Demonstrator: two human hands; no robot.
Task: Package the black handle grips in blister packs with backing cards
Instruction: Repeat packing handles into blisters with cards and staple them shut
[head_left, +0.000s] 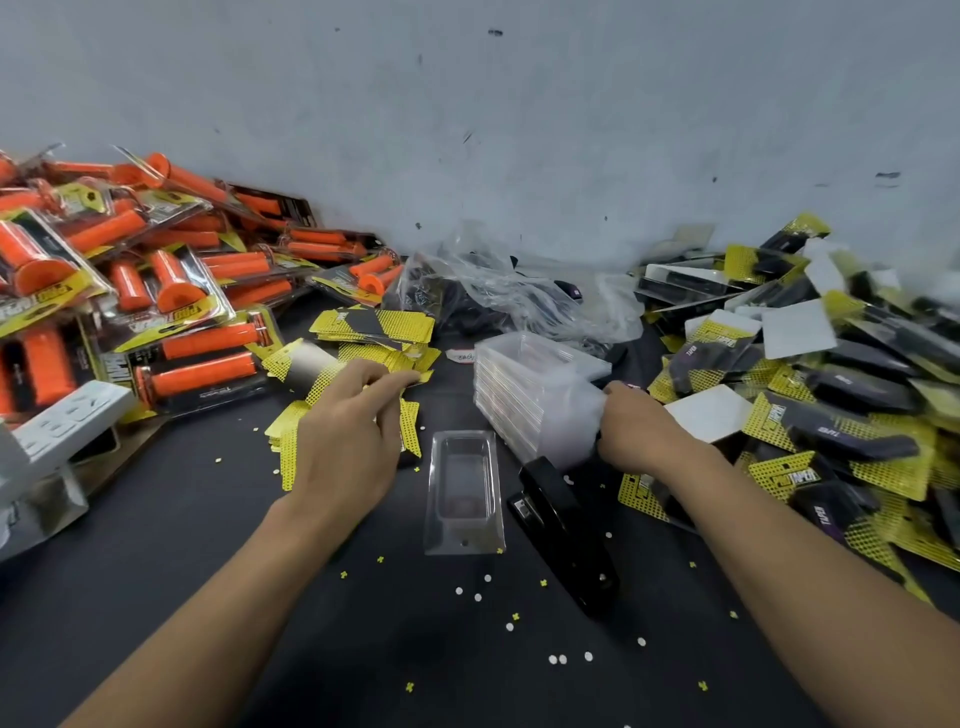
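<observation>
Black handle grips (467, 306) lie in clear bag (524, 291), far centre. Left hand (343, 431) pinches backing card (423, 375); right hand (634, 431) grasps blister stack (519, 384). Step: gathering parts. Next probably: fit card to empty blister (462, 488), near centre.

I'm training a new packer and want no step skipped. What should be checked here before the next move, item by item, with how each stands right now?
1. Empty blister pack lies on the table between the hands: ok.
2. Black grip loaded in it: not ok. It holds nothing, and the plastic bag with dark things sits at the back.
3. Left hand has one single card: cannot tell. Its fingers are on the backing cards.
4. Right hand holds the stack of blister packs: ok.
5. Stapler lies beside the empty pack: ok.
</observation>
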